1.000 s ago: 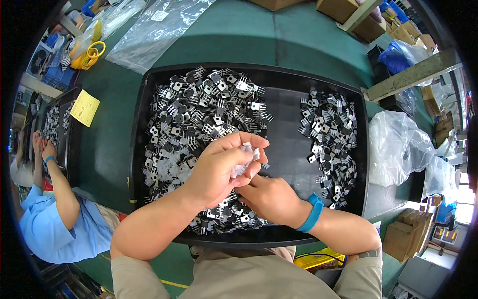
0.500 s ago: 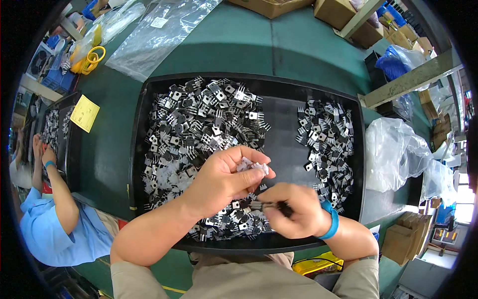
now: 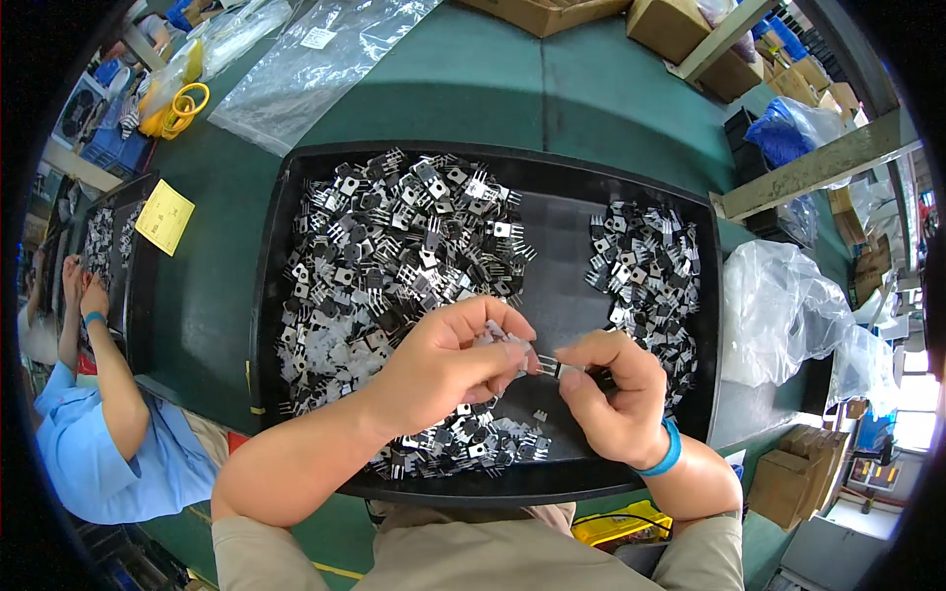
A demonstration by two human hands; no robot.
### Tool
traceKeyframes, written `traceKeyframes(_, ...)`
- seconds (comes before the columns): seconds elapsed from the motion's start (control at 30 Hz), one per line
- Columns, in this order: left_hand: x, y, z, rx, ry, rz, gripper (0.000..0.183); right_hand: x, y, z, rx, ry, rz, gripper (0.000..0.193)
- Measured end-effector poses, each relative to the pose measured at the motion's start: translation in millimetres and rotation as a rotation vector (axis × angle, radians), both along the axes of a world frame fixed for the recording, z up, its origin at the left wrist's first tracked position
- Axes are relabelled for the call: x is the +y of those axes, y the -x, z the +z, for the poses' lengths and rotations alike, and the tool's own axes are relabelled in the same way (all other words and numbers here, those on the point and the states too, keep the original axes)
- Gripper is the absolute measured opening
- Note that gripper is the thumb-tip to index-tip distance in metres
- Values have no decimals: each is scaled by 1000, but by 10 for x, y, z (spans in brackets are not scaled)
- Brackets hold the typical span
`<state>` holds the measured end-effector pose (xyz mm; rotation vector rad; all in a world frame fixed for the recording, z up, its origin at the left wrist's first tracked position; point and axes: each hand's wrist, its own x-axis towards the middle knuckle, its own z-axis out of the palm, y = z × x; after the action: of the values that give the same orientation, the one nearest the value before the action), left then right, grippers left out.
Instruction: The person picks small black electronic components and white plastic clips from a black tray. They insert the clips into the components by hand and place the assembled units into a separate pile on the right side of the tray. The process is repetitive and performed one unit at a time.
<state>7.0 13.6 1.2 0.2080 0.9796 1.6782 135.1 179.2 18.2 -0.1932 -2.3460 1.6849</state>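
My left hand (image 3: pixel 463 355) is closed around several small whitish translucent pieces (image 3: pixel 496 335) above the middle of a black tray (image 3: pixel 552 165). Close beside it, my right hand (image 3: pixel 619 394) pinches a black transistor (image 3: pixel 564 370) between thumb and forefinger. The transistor's metal legs point left toward the pieces in my left hand; whether they touch is hard to tell. Below my hands lies a large heap of loose transistors (image 3: pixel 414 227), filling the tray's left side. Whitish pieces (image 3: pixel 330 350) like those in my hand are piled at its left. A smaller transistor heap (image 3: pixel 645 266) lies at the right.
Flat clear plastic bags (image 3: pixel 320 69) lie beyond the tray; a crumpled one (image 3: pixel 783 310) is at the right. A yellow note (image 3: pixel 165 217) sits left, near a co-worker in a blue shirt (image 3: pixel 128 443) at another tray. Cardboard boxes (image 3: pixel 680 34) and a metal post (image 3: pixel 818 163) stand far right.
My right hand has risen from the near heap to my left fingers, bringing the transistor level with them. My left hand has stayed almost in place, still gripping the whitish pieces.
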Motion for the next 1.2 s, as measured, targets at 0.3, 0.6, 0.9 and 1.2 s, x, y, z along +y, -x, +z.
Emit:
traceKeyframes(0.3,8,-64,-40,221,37,-20,23,-52,-1,9,-28,39,-73,15)
traceKeyframes(0.6,2,-40,-92,118,16,-23,27,-38,7,-48,-32,-93,13,13)
traceKeyframes(0.9,16,-37,-33,129,40,-1,34,-27,9,-32,84,-147,-38,14)
traceKeyframes(1.2,12,-14,-7,117,53,-61,28,-18,11,-42,114,-148,16,17)
